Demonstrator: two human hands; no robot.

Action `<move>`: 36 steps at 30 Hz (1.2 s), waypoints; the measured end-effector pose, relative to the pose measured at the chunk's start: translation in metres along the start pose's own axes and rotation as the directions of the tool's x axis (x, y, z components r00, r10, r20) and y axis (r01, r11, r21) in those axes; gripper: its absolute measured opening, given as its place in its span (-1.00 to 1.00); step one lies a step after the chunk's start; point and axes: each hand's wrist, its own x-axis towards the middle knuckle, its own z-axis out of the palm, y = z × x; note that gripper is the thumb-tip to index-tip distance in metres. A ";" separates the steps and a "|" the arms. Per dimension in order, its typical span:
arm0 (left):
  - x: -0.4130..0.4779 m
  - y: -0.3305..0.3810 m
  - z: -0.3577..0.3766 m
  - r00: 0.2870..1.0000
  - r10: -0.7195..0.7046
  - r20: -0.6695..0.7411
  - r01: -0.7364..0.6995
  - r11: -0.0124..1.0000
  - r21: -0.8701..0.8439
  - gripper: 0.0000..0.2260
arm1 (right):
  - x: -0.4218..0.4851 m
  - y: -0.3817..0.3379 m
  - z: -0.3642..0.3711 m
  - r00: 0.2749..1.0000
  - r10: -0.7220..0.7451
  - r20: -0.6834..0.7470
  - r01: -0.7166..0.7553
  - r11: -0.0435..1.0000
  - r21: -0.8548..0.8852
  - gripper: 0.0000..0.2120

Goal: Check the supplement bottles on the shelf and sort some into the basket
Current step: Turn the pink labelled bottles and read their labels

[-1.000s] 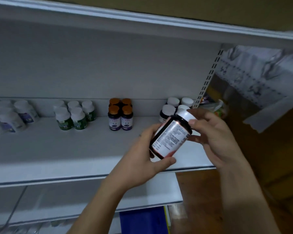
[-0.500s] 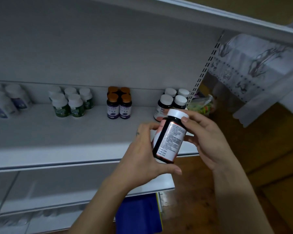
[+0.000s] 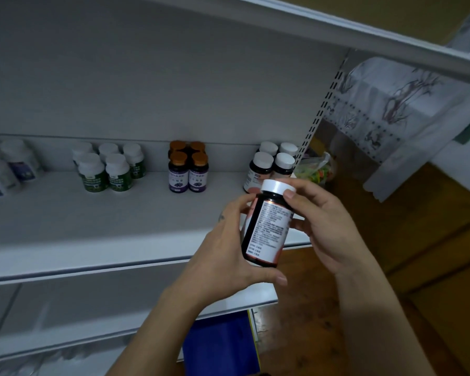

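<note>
I see the dark, white-capped supplement bottle (image 3: 266, 226) held slightly tilted in front of the shelf's (image 3: 92, 226) near right edge, with its printed label facing me. The left hand (image 3: 225, 256) curls round its lower body, thumb under the base. The right hand (image 3: 326, 221) pinches the cap end. Behind it stand similar white-capped bottles (image 3: 261, 169), with orange-capped bottles (image 3: 187, 172) and green-labelled bottles (image 3: 106, 172) further left.

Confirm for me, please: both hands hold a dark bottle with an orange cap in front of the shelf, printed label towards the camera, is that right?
Not quite: the head view shows the dark bottle has a white cap, not orange. The rest stands: the left hand and right hand hold it before the shelf, printed label towards the camera.
</note>
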 end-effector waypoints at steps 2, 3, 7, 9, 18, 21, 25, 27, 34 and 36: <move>0.002 -0.002 0.000 1.000 0.002 0.006 -0.002 1.000 -0.009 0.07 | 0.000 0.000 0.001 1.000 0.007 -0.019 -0.007 1.000 0.003 -0.80; 0.003 -0.002 0.000 1.000 0.003 0.009 -0.003 1.000 -0.012 0.07 | 0.000 0.001 0.001 0.999 0.011 -0.031 -0.011 1.000 0.002 -0.80; 0.005 -0.001 0.003 1.000 0.009 0.008 -0.009 1.000 -0.008 0.06 | -0.001 0.000 -0.002 0.998 0.025 -0.058 -0.025 1.000 0.002 -0.81; 0.005 0.000 0.004 1.000 0.015 0.008 -0.015 1.000 -0.004 0.05 | -0.002 -0.001 -0.005 0.997 0.026 -0.068 -0.026 1.000 0.007 -0.82; 0.007 0.003 0.013 1.000 0.024 -0.009 -0.023 0.998 0.057 0.02 | -0.003 0.002 -0.010 0.995 0.044 -0.090 -0.037 0.996 0.082 -0.83; 0.007 0.007 0.017 0.999 0.034 -0.028 -0.031 0.995 0.098 -0.04 | -0.001 0.000 -0.012 0.995 0.038 -0.092 -0.028 0.994 0.108 -0.84; 0.006 0.010 0.022 0.997 0.045 -0.061 -0.034 0.983 0.179 -0.09 | -0.001 -0.001 -0.008 0.988 0.037 -0.152 -0.020 0.993 0.115 -0.89; 0.005 0.008 0.023 0.996 0.038 -0.075 -0.022 0.979 0.203 -0.09 | -0.002 0.000 -0.005 0.982 0.041 -0.185 -0.024 0.995 0.097 -0.90; 0.008 0.009 0.023 0.989 0.026 -0.143 0.004 0.979 0.202 -0.22 | -0.001 -0.001 -0.010 0.964 0.023 -0.265 0.004 0.995 0.100 -0.93; 0.010 0.011 0.023 0.988 0.002 -0.153 0.023 0.987 0.161 -0.21 | 0.000 -0.002 -0.011 0.967 0.006 -0.257 0.015 0.997 0.082 -0.92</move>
